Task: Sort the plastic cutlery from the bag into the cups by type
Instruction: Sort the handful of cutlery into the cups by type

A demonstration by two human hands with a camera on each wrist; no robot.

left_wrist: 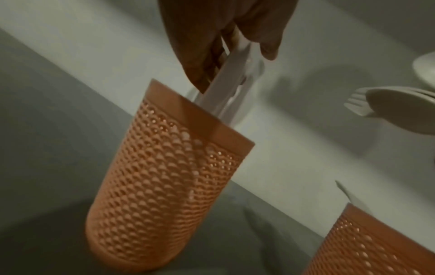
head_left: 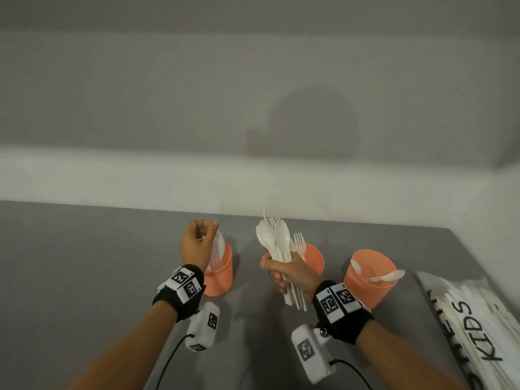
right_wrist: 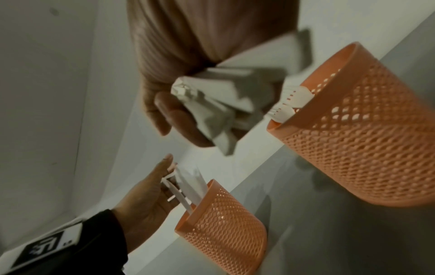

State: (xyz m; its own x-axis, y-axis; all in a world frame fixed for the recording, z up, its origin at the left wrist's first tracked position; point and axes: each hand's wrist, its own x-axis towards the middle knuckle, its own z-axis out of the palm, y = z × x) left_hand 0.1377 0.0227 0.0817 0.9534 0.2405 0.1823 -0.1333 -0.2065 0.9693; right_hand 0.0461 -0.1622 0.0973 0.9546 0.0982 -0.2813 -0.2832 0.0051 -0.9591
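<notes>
Three orange mesh cups stand in a row on the grey table. My left hand (head_left: 208,228) pinches the top of a white plastic knife (left_wrist: 229,80) that reaches down into the left cup (head_left: 221,278), where other knives stand. My right hand (head_left: 282,273) grips a bundle of white spoons and forks (head_left: 274,240) by the handles, upright, in front of the middle cup (head_left: 314,258). That cup holds forks (right_wrist: 290,103). The right cup (head_left: 371,280) holds spoons (head_left: 389,276). The bag (head_left: 475,327), marked "KIDS", lies flat at the far right with more cutlery inside.
A white wall runs close behind the cups. The grey table (head_left: 84,263) stretches bare to the left of the left cup and in front of my forearms. Camera cables trail from both wrists toward me.
</notes>
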